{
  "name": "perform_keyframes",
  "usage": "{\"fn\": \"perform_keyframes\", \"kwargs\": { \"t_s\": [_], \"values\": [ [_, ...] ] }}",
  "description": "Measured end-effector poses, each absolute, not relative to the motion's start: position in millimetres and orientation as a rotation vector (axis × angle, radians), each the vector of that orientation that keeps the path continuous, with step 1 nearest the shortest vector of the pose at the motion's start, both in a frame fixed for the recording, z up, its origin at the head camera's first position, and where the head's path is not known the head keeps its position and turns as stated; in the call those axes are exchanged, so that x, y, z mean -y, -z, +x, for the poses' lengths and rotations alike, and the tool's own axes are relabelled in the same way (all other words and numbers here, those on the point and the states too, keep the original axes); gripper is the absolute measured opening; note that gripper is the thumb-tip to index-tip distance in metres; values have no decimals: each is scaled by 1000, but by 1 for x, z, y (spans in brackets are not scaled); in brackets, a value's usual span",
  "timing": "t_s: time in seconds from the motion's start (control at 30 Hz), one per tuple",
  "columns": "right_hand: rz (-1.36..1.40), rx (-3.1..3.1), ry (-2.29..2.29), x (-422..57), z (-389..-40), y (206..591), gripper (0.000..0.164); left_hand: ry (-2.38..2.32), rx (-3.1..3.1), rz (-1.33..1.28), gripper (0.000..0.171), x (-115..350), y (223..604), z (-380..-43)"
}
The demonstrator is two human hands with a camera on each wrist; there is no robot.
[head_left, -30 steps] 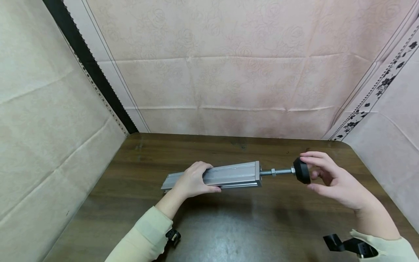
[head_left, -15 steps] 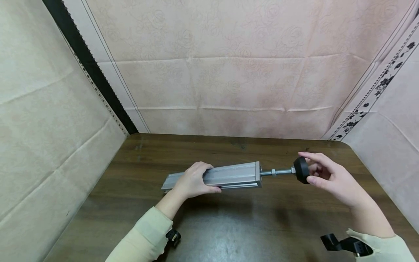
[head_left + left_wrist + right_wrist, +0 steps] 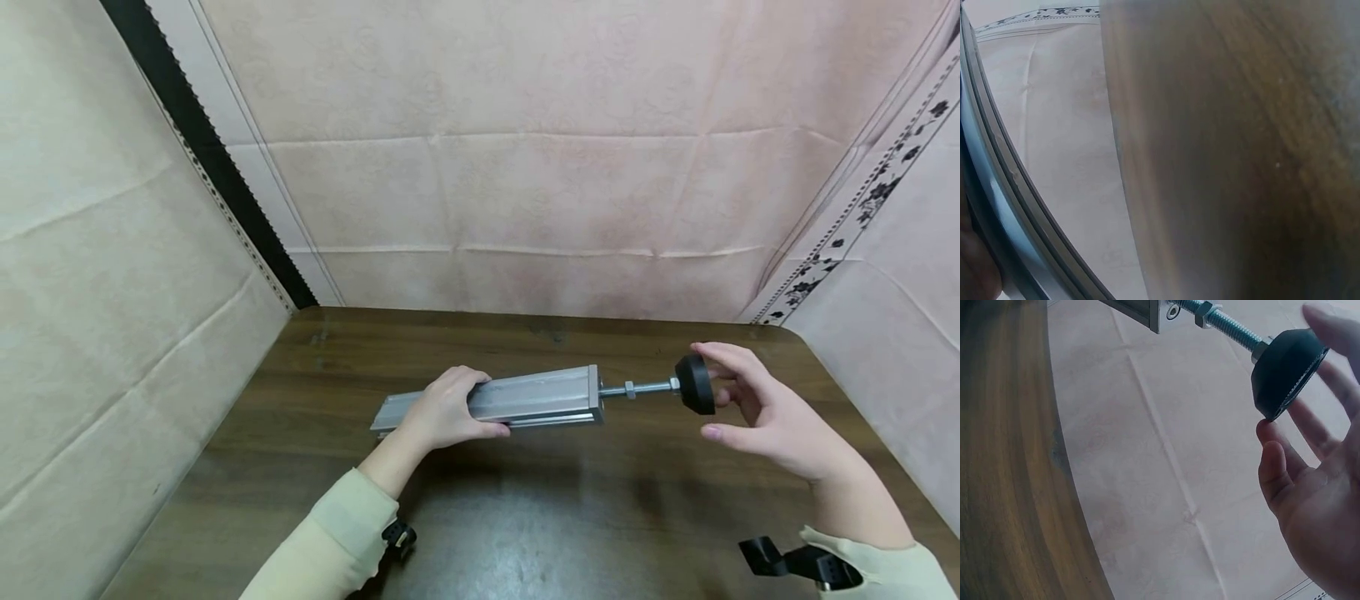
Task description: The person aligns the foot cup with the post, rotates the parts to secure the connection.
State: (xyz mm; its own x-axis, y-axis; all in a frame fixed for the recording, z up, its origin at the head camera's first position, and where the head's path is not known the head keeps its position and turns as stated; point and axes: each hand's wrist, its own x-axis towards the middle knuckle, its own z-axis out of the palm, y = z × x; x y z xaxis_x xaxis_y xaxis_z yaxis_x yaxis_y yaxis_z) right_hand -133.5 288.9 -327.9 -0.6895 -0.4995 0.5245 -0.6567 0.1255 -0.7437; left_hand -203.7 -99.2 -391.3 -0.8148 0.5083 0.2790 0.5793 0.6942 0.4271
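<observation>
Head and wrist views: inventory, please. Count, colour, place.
Table: 1, brown, lower head view.
Cloth: count unclear, off-white to pinkish, at the table's back and sides.
Strip: 1, black, on the cloth, left.
Metal bar: 1, silver, over the table.
Screw: 1 visible, silver, metal bar's end.
Threaded rod: 1, silver, projecting from that end.
Nuts: 2, silver, on the threaded rod.
Foot: 1, black, threaded rod's tip.
Wrist devices: 2, black, one per wrist.
Sleeves: 2, pale yellow-green, one per arm.
Left hand: 1, bare, gripping the metal bar.
Right hand: 1, bare, at the foot.
</observation>
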Motion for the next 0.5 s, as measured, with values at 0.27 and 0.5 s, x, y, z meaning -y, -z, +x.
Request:
{"fn": "perform_keyframes", "kwargs": {
  "t_s": [0.27, 0.5],
  "values": [
    [1182, 2243, -1559, -290, -135, 330, 82, 771, 2764, -890, 75, 101, 393, -204],
    [1023, 2374, -1408, -286, -132, 326, 78, 779, 2769, -882, 74, 102, 396, -203]
  ]
}}
